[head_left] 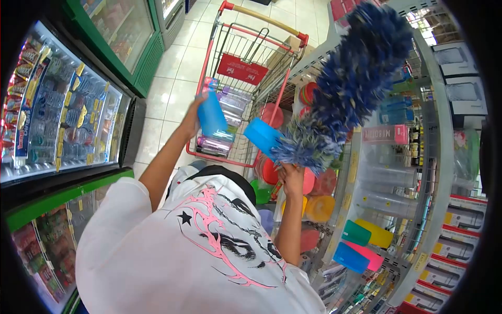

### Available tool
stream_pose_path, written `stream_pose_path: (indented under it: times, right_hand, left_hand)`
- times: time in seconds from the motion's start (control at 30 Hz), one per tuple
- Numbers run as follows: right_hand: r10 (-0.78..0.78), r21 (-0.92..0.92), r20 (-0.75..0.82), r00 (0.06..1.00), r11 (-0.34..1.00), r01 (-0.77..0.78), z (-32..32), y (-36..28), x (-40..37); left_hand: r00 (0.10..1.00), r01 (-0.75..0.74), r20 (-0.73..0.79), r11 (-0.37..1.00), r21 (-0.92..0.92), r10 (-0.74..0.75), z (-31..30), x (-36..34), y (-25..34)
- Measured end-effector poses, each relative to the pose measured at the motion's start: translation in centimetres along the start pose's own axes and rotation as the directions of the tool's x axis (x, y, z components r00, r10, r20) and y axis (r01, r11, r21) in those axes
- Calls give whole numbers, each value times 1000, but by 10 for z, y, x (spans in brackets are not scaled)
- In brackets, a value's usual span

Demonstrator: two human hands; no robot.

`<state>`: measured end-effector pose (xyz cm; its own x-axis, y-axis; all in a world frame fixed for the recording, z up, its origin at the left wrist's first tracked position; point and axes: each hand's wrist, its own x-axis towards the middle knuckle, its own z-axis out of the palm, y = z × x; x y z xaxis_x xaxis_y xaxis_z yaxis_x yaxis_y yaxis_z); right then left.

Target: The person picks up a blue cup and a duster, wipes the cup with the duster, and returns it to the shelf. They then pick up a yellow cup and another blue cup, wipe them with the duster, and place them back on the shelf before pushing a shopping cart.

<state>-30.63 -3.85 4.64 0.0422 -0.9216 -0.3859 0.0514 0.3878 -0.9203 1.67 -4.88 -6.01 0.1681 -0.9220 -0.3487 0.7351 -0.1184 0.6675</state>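
bright, even shop light; glare on the cooler glass [68, 110] at left. strong fisheye bends the edges, corners black. duster [345, 89] at upper right slightly blurred.

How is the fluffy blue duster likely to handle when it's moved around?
Probably light for its size: the right hand holds the long duster raised by its lower end alone. Its shaggy fibres look soft, so they likely bend on contact and could catch on the wire shelving beside it.
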Motion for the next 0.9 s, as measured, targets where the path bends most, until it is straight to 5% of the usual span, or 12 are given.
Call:
stream_pose_path:
  times: [0.07,0.13,0.23,0.4,0.47,0.57,0.73,0.83,0.9]
  right_hand:
    - [70,36,46,997,997,-71,1,-5,0]
    - [81,36,40,996,996,-83,0,-1,5]
    - [98,-4,40,994,995,-97,-4,16,17]
    - [197,-111,31,980,975,-192,2,38,20]
    - [207,-116,61,976,973,-199,6,44,24]
    - [236,-163,110,965,962,-217,8,51,26]
    - [303,-329,127,944,911,-248,-2,81,36]
    - [267,-446,19,964,865,-230,-3,103,41]
    - [-143,-385,-8,990,914,129,-2,121,40]
  left_hand:
    - [948,256,163,960,113,-272,-4,-10,1]
    - [903,229,308,942,243,-299,21,-27,17]
    - [865,-126,434,728,674,-252,29,-28,9]
    - [808,-147,450,610,779,-380,40,-22,28]
    - [820,-214,410,452,866,-398,32,-15,16]
    - [817,-94,308,415,905,-487,24,-5,14]
    - [755,-144,352,384,912,-553,16,-5,8]
    - [771,-205,384,373,905,-507,7,9,-5]
    - [791,-215,358,322,922,-496,-2,22,-12]
